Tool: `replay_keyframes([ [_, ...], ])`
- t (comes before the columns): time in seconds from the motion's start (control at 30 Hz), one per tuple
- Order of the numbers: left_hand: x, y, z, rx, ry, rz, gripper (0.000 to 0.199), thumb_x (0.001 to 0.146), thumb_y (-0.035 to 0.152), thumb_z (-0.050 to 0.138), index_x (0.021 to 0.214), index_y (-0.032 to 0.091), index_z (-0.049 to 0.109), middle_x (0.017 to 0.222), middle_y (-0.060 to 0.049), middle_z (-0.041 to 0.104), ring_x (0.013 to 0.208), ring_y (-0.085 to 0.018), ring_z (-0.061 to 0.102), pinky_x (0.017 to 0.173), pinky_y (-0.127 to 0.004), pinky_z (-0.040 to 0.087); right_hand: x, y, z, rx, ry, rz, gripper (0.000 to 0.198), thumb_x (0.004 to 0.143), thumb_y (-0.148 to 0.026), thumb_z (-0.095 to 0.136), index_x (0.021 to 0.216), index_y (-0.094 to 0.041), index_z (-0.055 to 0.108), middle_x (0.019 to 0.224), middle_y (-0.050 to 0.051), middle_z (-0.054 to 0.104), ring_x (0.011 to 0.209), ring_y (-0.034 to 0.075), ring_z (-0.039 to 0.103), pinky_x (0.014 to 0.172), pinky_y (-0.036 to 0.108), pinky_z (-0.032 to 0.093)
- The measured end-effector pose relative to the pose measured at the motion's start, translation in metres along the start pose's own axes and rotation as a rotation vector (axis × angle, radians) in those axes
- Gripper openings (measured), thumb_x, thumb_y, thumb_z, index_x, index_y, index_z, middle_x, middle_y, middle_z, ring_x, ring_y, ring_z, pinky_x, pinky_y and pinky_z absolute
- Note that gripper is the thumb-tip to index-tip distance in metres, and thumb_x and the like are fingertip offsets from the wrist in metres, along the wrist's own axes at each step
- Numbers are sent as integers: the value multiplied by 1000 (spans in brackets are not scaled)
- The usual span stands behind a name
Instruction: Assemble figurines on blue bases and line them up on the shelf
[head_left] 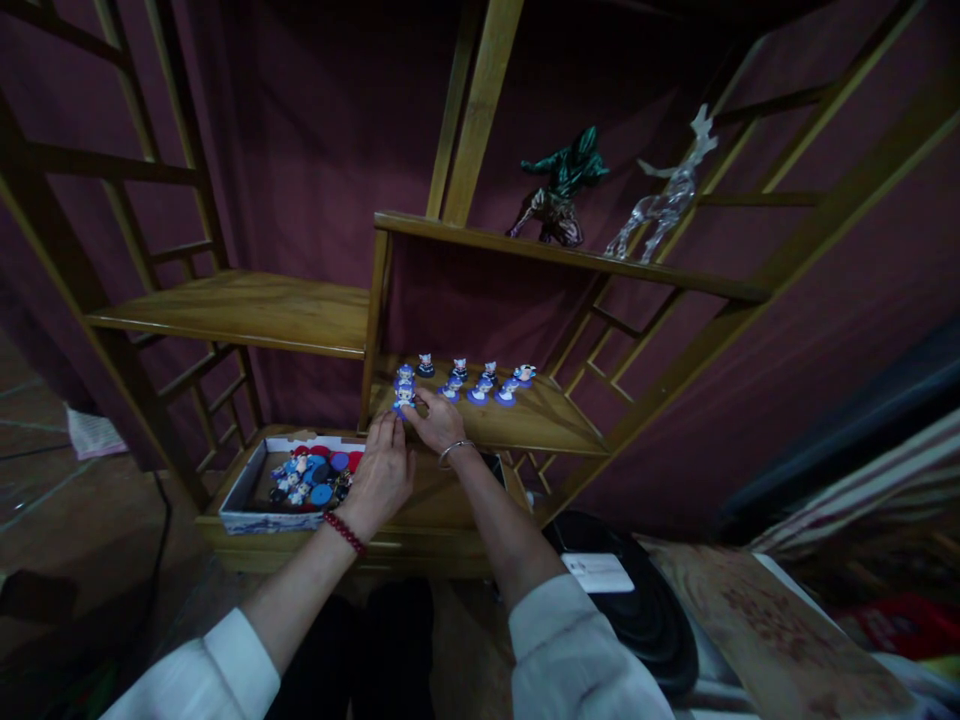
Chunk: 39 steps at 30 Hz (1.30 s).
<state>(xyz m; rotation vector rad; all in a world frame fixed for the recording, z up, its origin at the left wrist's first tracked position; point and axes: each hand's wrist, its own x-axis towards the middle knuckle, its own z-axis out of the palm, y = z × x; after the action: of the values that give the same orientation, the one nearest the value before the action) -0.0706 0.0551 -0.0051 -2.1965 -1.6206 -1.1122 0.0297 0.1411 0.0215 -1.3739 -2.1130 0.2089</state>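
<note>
Person wears pale grey-white sleeves [204, 668] ending partway along the forearms, dark trousers [401, 640], red round-beaded bracelet [344, 533] behind bare left hand [381, 478], thin silvery bangle [454, 453] behind bare right hand [439, 422].

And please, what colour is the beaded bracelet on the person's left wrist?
Dark red. The beaded bracelet shows in the head view, the only one here.

Both arms reaching out front, left forearm [300, 598] and right forearm [504, 520] angling in so the hands end up right by each other. Left hand [380, 472] is back-up, fingers pretty straight and bunched. Right hand [439, 420] has its thumb and index finger bent into a pinch.
</note>
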Motion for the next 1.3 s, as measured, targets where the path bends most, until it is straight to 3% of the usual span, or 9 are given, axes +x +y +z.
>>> replay_keyframes([
  [0.57, 4, 3, 2, -31, 5, -43, 43, 74, 13, 41, 116, 3, 38, 116, -19, 41, 115, -29, 33, 93, -50, 33, 5, -4, 0, -73, -40, 23, 33, 76, -46, 44, 97, -24, 58, 89, 2, 62, 90, 16, 52, 76, 26, 39],
  [0.8, 3, 2, 3, -24, 14, -41, 41, 75, 14, 41, 114, 2, 40, 117, -20, 40, 115, -29, 32, 93, -50, 33, 3, -3, 2, -66, 65, 8, 36, 79, -42, 42, 100, -19, 59, 100, 4, 60, 96, 17, 49, 84, 28, 35],
  [1.03, 6, 3, -1, -21, -7, -43, 40, 75, 14, 41, 114, 3, 40, 114, -19, 42, 112, -28, 34, 92, -49, 34, 2, -7, -1, -116, 24, -31, 34, 80, -45, 39, 88, -20, 61, 92, 5, 61, 91, 17, 49, 80, 28, 36],
  [1.3, 9, 2, -2, -28, 4, -49, 43, 73, 13, 42, 115, 5, 39, 112, -17, 43, 110, -28, 38, 91, -51, 34, 2, -9, -2, -104, 19, -12, 34, 80, -45, 40, 90, -20, 61, 94, 4, 61, 93, 17, 48, 82, 28, 35],
])
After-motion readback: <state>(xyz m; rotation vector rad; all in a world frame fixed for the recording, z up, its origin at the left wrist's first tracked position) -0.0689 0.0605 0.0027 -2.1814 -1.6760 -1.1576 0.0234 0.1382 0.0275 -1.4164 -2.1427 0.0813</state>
